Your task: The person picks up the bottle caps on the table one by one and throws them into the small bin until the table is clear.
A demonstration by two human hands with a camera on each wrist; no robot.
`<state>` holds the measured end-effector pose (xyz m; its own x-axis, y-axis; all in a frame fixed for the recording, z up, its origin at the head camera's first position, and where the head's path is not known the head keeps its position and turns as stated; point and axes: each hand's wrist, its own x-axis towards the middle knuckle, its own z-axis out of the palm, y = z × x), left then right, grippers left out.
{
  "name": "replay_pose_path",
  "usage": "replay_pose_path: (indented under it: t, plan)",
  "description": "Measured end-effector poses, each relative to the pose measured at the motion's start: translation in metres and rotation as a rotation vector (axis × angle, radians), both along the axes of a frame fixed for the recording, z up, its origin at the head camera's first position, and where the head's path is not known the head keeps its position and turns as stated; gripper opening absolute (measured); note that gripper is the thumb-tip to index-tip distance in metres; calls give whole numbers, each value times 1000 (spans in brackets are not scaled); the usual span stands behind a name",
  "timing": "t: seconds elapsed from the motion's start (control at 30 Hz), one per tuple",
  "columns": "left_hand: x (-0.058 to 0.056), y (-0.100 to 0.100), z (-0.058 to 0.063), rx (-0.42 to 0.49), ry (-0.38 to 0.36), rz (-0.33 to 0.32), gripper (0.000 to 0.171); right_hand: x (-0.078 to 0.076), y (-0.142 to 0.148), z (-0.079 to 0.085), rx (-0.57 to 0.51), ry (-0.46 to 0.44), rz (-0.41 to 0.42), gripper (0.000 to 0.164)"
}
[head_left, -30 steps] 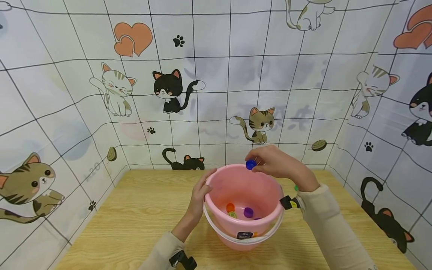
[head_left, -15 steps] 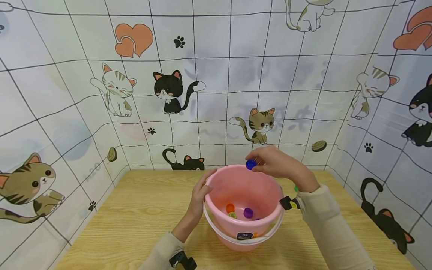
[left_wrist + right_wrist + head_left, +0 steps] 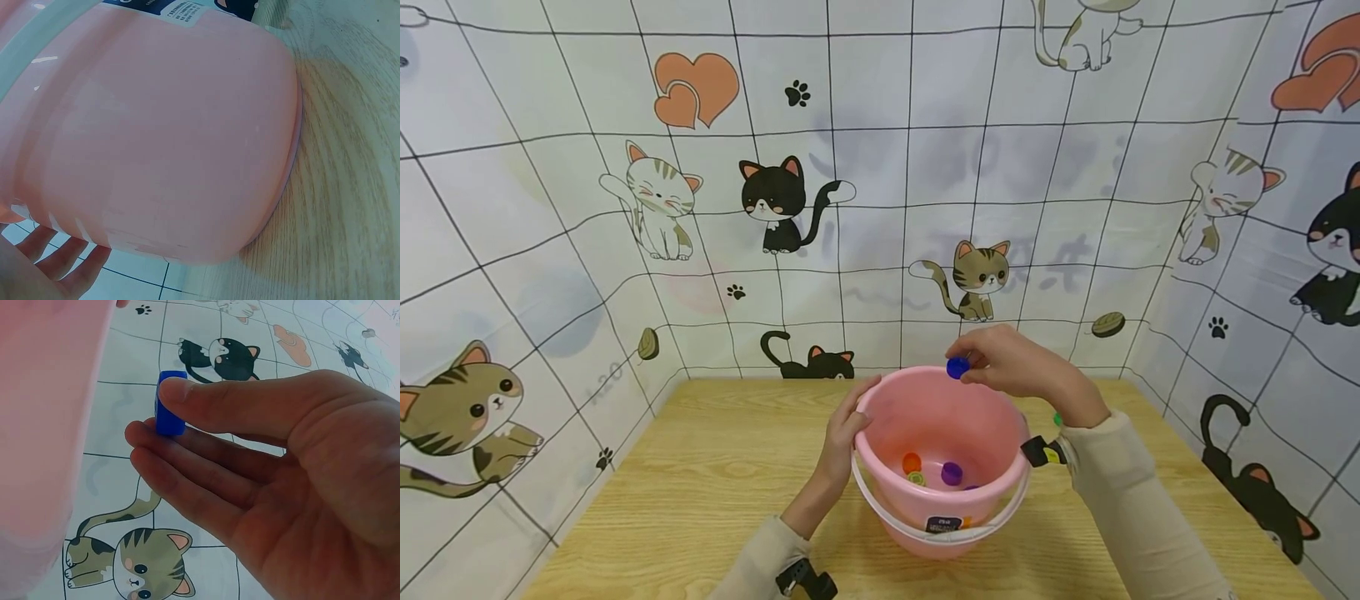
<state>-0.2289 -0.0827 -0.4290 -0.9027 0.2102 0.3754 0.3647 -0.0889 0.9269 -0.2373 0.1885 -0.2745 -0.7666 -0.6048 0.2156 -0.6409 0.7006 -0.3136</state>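
Note:
My right hand (image 3: 1011,360) pinches a small blue bottle cap (image 3: 957,367) between thumb and fingers, over the far rim of a pink bucket (image 3: 943,392). In the right wrist view the cap (image 3: 170,403) shows edge-on under the thumb. My left hand (image 3: 841,437) grips the bucket's left rim, its thumb at the rim and its fingers along the outside wall. Inside on the bottom lie an orange cap (image 3: 912,463), a purple cap (image 3: 952,474) and a light green round piece (image 3: 917,477). Another purple bit is partly hidden by the near rim.
The bucket stands upright on a wood-grain table (image 3: 722,475), its white handle (image 3: 917,531) hanging at the front. A small green thing (image 3: 1057,418) shows behind my right wrist. Cat-print sheeting (image 3: 880,208) encloses the table at the back and both sides.

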Motion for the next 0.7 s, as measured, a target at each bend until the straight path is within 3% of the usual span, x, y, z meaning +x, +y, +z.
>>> replay_pose_path:
  t: [0.7]
  plan:
    - [0,0,-1,10,9,-6,59,-1,-1,1,20,27,-16,31]
